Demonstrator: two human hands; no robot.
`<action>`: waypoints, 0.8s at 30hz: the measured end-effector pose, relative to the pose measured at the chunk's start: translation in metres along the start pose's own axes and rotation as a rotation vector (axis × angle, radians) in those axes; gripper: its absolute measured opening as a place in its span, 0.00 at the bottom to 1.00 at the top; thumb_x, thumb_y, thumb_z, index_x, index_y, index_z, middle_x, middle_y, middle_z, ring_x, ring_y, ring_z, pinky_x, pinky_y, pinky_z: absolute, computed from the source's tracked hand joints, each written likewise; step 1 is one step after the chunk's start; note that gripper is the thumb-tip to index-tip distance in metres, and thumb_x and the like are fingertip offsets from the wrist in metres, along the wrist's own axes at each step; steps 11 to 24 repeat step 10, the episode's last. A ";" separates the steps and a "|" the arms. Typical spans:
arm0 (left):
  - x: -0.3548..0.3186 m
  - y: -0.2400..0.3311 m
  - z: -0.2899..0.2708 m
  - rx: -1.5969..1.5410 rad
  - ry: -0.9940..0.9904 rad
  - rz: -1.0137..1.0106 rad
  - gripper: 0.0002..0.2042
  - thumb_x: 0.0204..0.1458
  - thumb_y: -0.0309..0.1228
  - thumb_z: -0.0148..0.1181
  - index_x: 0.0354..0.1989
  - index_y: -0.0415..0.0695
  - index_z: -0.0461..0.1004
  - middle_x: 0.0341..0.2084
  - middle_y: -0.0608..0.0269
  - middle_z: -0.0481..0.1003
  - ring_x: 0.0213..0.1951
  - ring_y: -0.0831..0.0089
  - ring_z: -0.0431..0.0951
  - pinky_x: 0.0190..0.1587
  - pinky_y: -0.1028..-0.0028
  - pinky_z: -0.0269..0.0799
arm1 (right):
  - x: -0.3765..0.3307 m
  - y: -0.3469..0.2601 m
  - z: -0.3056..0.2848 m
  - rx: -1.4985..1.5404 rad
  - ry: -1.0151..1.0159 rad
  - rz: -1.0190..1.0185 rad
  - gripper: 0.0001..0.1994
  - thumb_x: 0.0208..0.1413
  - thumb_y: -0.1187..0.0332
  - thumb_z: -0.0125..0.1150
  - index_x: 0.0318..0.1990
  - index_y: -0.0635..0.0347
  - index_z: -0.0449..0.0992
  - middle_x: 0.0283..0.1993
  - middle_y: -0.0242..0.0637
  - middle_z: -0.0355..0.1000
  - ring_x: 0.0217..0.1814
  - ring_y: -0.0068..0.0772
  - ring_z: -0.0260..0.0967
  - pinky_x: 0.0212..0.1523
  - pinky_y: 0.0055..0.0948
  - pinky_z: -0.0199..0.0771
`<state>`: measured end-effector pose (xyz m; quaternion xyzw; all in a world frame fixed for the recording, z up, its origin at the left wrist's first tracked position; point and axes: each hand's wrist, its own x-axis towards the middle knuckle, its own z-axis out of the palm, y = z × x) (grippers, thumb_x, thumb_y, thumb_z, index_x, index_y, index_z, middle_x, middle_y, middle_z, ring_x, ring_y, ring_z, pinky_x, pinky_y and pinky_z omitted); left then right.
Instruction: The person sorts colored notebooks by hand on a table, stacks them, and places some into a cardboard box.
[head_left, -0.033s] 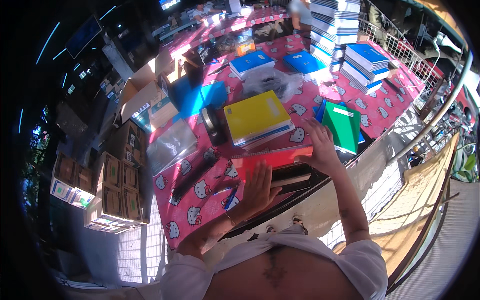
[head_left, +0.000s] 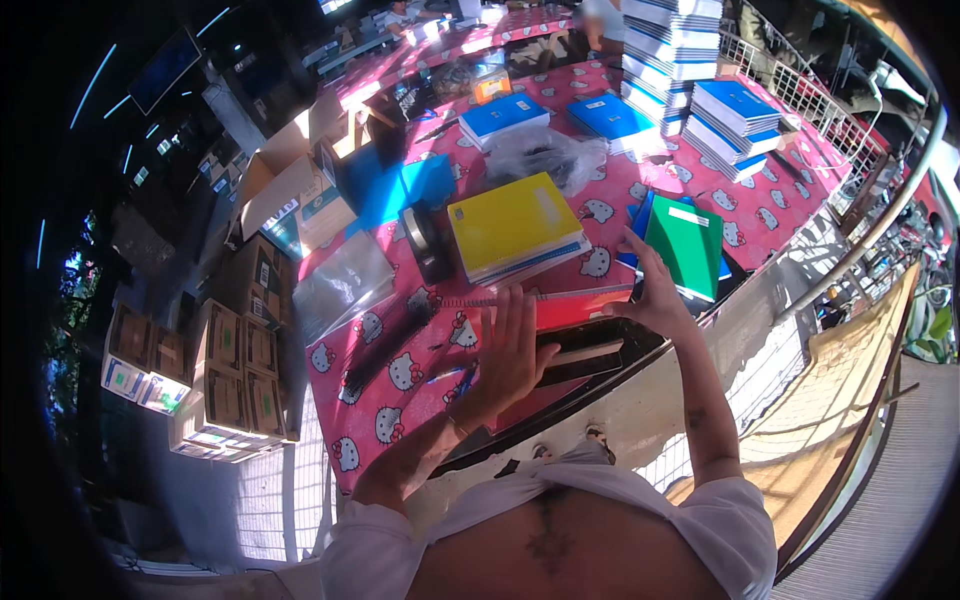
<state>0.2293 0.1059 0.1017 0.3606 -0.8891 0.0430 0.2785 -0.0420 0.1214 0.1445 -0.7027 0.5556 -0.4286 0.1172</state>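
A red spiral notebook (head_left: 582,310) lies at the near side of the table, seen at a low slant, with its coil along the far edge. My left hand (head_left: 512,350) rests over its left part, fingers stretched out and together, hiding some of the cover. At the notebook's right end is my right hand (head_left: 655,297), fingers spread and thumb near the corner; whether the thumb touches cannot be made out. Just beyond lies a stack of notebooks topped by a yellow one (head_left: 517,225). A green notebook (head_left: 685,245) lies over blue ones past my right hand.
A tape roll or dispenser (head_left: 426,245) stands left of the yellow notebook. Clear plastic sleeves (head_left: 345,285) lie farther left. Tall notebook piles (head_left: 672,60) and a lower blue-topped stack (head_left: 735,125) stand at the far right. Cardboard boxes (head_left: 235,385) flank the pink patterned tablecloth (head_left: 405,370).
My left hand has moved slightly away from me, up the red notebook. More of the notebook's coil shows at its left end. My right hand's fingers have spread a little.
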 end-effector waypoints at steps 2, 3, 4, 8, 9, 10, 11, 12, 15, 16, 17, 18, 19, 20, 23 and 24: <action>0.055 -0.006 -0.027 0.041 -0.027 0.050 0.33 0.63 0.45 0.50 0.66 0.28 0.56 0.66 0.37 0.58 0.71 0.47 0.52 0.69 0.42 0.40 | -0.019 0.045 0.010 0.929 -0.147 0.315 0.41 0.45 0.72 0.75 0.69 0.56 0.60 0.60 0.37 0.69 0.63 0.32 0.66 0.59 0.36 0.70; 0.081 -0.003 -0.043 -0.018 -0.466 -0.013 0.31 0.62 0.44 0.52 0.66 0.31 0.58 0.66 0.40 0.60 0.71 0.49 0.54 0.69 0.42 0.40 | -0.025 0.057 0.021 0.925 -0.147 0.331 0.41 0.45 0.72 0.75 0.69 0.56 0.60 0.60 0.37 0.69 0.63 0.32 0.66 0.59 0.36 0.70; 0.088 -0.006 -0.047 -0.040 -0.680 -0.048 0.31 0.62 0.43 0.53 0.66 0.32 0.59 0.65 0.41 0.61 0.70 0.51 0.55 0.69 0.42 0.41 | -0.021 0.058 0.032 0.793 -0.209 0.273 0.34 0.48 0.71 0.74 0.63 0.58 0.67 0.57 0.36 0.72 0.59 0.28 0.68 0.54 0.32 0.73; 0.067 -0.016 -0.019 0.014 -0.662 -0.053 0.32 0.58 0.46 0.58 0.68 0.43 0.60 0.66 0.46 0.62 0.70 0.53 0.57 0.69 0.40 0.39 | -0.014 0.047 0.039 0.734 -0.280 0.349 0.16 0.54 0.70 0.70 0.50 0.61 0.80 0.47 0.35 0.77 0.48 0.23 0.72 0.44 0.23 0.76; 0.046 -0.014 0.012 0.003 -0.307 -0.028 0.37 0.55 0.50 0.60 0.70 0.46 0.56 0.67 0.48 0.60 0.70 0.50 0.56 0.70 0.40 0.34 | -0.018 0.053 0.044 0.726 -0.249 0.346 0.17 0.57 0.69 0.67 0.54 0.60 0.77 0.49 0.36 0.76 0.45 0.20 0.73 0.43 0.22 0.76; 0.012 -0.012 0.050 0.004 0.036 -0.023 0.42 0.53 0.54 0.62 0.72 0.50 0.53 0.69 0.50 0.57 0.70 0.48 0.56 0.71 0.40 0.29 | -0.009 0.029 0.038 0.602 -0.254 0.394 0.15 0.59 0.68 0.66 0.53 0.60 0.79 0.46 0.34 0.77 0.45 0.19 0.72 0.44 0.21 0.77; 0.012 -0.012 0.050 0.004 0.036 -0.023 0.42 0.53 0.54 0.62 0.72 0.50 0.53 0.69 0.50 0.57 0.70 0.48 0.56 0.71 0.40 0.29 | -0.009 0.029 0.038 0.602 -0.254 0.394 0.15 0.59 0.68 0.66 0.53 0.60 0.79 0.46 0.34 0.77 0.45 0.19 0.72 0.44 0.21 0.77; 0.012 -0.012 0.050 0.004 0.036 -0.023 0.42 0.53 0.54 0.62 0.72 0.50 0.53 0.69 0.50 0.57 0.70 0.48 0.56 0.71 0.40 0.29 | -0.009 0.029 0.038 0.602 -0.254 0.394 0.15 0.59 0.68 0.66 0.53 0.60 0.79 0.46 0.34 0.77 0.45 0.19 0.72 0.44 0.21 0.77; 0.012 -0.012 0.050 0.004 0.036 -0.023 0.42 0.53 0.54 0.62 0.72 0.50 0.53 0.69 0.50 0.57 0.70 0.48 0.56 0.71 0.40 0.29 | -0.009 0.029 0.038 0.602 -0.254 0.394 0.15 0.59 0.68 0.66 0.53 0.60 0.79 0.46 0.34 0.77 0.45 0.19 0.72 0.44 0.21 0.77; 0.012 -0.012 0.050 0.004 0.036 -0.023 0.42 0.53 0.54 0.62 0.72 0.50 0.53 0.69 0.50 0.57 0.70 0.48 0.56 0.71 0.40 0.29 | -0.009 0.029 0.038 0.602 -0.254 0.394 0.15 0.59 0.68 0.66 0.53 0.60 0.79 0.46 0.34 0.77 0.45 0.19 0.72 0.44 0.21 0.77; 0.012 -0.012 0.050 0.004 0.036 -0.023 0.42 0.53 0.54 0.62 0.72 0.50 0.53 0.69 0.50 0.57 0.70 0.48 0.56 0.71 0.40 0.29 | -0.009 0.029 0.038 0.602 -0.254 0.394 0.15 0.59 0.68 0.66 0.53 0.60 0.79 0.46 0.34 0.77 0.45 0.19 0.72 0.44 0.21 0.77; 0.012 -0.012 0.050 0.004 0.036 -0.023 0.42 0.53 0.54 0.62 0.72 0.50 0.53 0.69 0.50 0.57 0.70 0.48 0.56 0.71 0.40 0.29 | -0.009 0.029 0.038 0.602 -0.254 0.394 0.15 0.59 0.68 0.66 0.53 0.60 0.79 0.46 0.34 0.77 0.45 0.19 0.72 0.44 0.21 0.77; 0.012 -0.012 0.050 0.004 0.036 -0.023 0.42 0.53 0.54 0.62 0.72 0.50 0.53 0.69 0.50 0.57 0.70 0.48 0.56 0.71 0.40 0.29 | -0.009 0.029 0.038 0.602 -0.254 0.394 0.15 0.59 0.68 0.66 0.53 0.60 0.79 0.46 0.34 0.77 0.45 0.19 0.72 0.44 0.21 0.77; 0.012 -0.012 0.050 0.004 0.036 -0.023 0.42 0.53 0.54 0.62 0.72 0.50 0.53 0.69 0.50 0.57 0.70 0.48 0.56 0.71 0.40 0.29 | -0.009 0.029 0.038 0.602 -0.254 0.394 0.15 0.59 0.68 0.66 0.53 0.60 0.79 0.46 0.34 0.77 0.45 0.19 0.72 0.44 0.21 0.77; 0.012 -0.012 0.050 0.004 0.036 -0.023 0.42 0.53 0.54 0.62 0.72 0.50 0.53 0.69 0.50 0.57 0.70 0.48 0.56 0.71 0.40 0.29 | -0.009 0.029 0.038 0.602 -0.254 0.394 0.15 0.59 0.68 0.66 0.53 0.60 0.79 0.46 0.34 0.77 0.45 0.19 0.72 0.44 0.21 0.77; 0.012 -0.012 0.050 0.004 0.036 -0.023 0.42 0.53 0.54 0.62 0.72 0.50 0.53 0.69 0.50 0.57 0.70 0.48 0.56 0.71 0.40 0.29 | -0.009 0.029 0.038 0.602 -0.254 0.394 0.15 0.59 0.68 0.66 0.53 0.60 0.79 0.46 0.34 0.77 0.45 0.19 0.72 0.44 0.21 0.77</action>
